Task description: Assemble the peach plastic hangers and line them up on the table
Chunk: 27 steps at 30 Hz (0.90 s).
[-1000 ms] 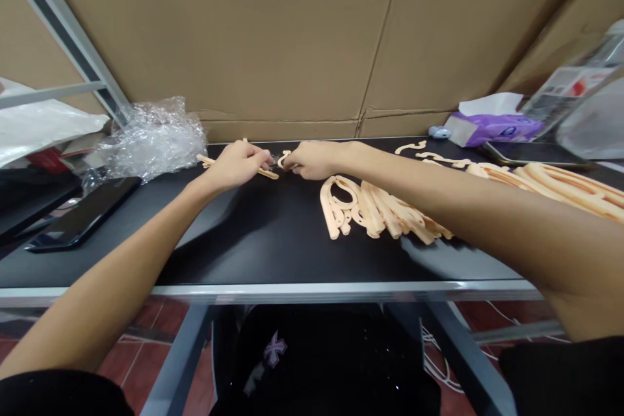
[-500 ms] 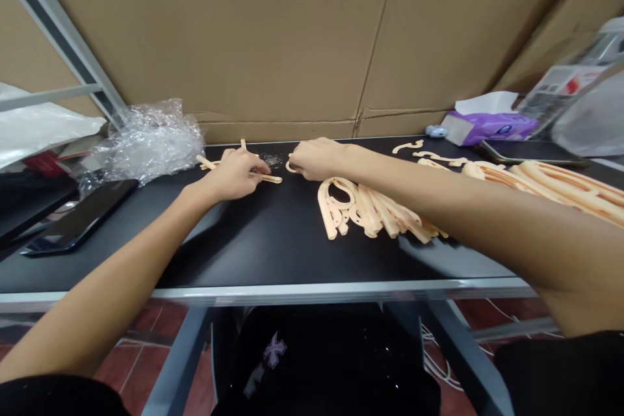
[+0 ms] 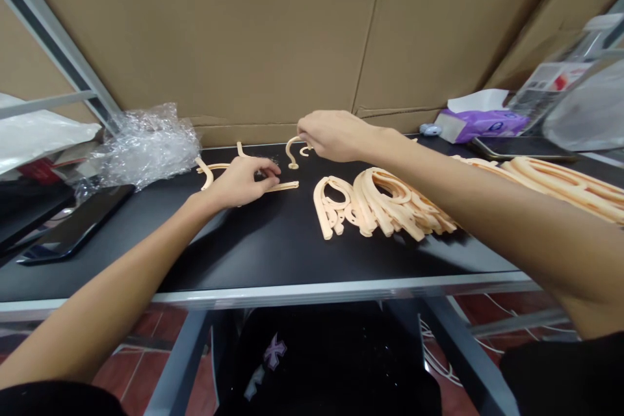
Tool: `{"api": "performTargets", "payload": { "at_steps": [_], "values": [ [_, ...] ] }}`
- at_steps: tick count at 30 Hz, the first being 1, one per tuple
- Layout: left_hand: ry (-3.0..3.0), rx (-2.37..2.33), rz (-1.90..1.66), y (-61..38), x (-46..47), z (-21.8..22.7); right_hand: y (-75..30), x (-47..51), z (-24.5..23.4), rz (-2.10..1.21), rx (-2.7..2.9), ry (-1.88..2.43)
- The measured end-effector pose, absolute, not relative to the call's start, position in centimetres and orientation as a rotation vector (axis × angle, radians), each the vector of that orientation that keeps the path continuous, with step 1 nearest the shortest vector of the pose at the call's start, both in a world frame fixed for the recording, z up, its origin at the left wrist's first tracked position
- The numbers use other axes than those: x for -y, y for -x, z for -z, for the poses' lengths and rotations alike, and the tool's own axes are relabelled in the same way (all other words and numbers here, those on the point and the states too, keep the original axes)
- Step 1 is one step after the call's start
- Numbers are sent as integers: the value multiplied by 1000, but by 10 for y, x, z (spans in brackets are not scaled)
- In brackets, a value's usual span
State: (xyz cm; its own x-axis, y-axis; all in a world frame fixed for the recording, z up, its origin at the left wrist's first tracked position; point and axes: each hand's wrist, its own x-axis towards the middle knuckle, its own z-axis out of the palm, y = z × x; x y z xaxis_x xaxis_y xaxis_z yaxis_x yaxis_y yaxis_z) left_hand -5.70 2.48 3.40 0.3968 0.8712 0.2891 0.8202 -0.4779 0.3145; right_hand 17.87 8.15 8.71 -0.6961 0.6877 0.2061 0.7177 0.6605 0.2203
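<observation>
My right hand [image 3: 331,135] is closed in a pinch above the back of the table. From its fingertips hangs a cream plastic hook [image 3: 292,153], and a second small curved cream piece [image 3: 305,151] shows just under the fingers. My left hand [image 3: 244,181] lies over several cream hanger pieces at the back left, thumb and fingers apart. One straight hanger arm [image 3: 287,186] sticks out past the left thumb; a curved piece [image 3: 207,175] shows behind the wrist. The left palm hides the middle of these pieces.
A fanned pile of folded cream hangers [image 3: 385,205] lies under my right forearm, more long hanger pieces [image 3: 560,182] to the right. Bubble wrap [image 3: 151,143] and a black phone [image 3: 78,224] are at left. A purple tissue pack [image 3: 482,123] stands back right against cardboard [image 3: 273,39].
My right hand has risen and moved slightly right, lifting the hook into view. My left fingers have spread a little, and the hanger arm beside them has shifted right.
</observation>
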Motion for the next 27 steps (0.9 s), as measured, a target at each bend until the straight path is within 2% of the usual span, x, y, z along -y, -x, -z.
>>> {"api": "performTargets", "payload": {
  "at_steps": [5,9,13,16,20,27],
  "values": [
    [-2324,-1544,-940,60,-26,-39,-175,-67,-98,224,2669,1048],
    [-2270,-1422,-945,63,-27,-42,-162,-59,-99,114,2649,952],
    [-2244,-1554,-940,71,-33,-41,-157,-60,-97,128,2651,1025],
    [-2179,-1671,-1020,80,-40,-40,-159,-61,-92,83,2775,1131],
    [-2059,-1607,-1100,84,-44,-39,-160,-59,-82,-88,2993,1085],
    [-1911,-1408,-1085,72,-36,-46,-150,-50,-75,6,3074,1105]
  ]
}}
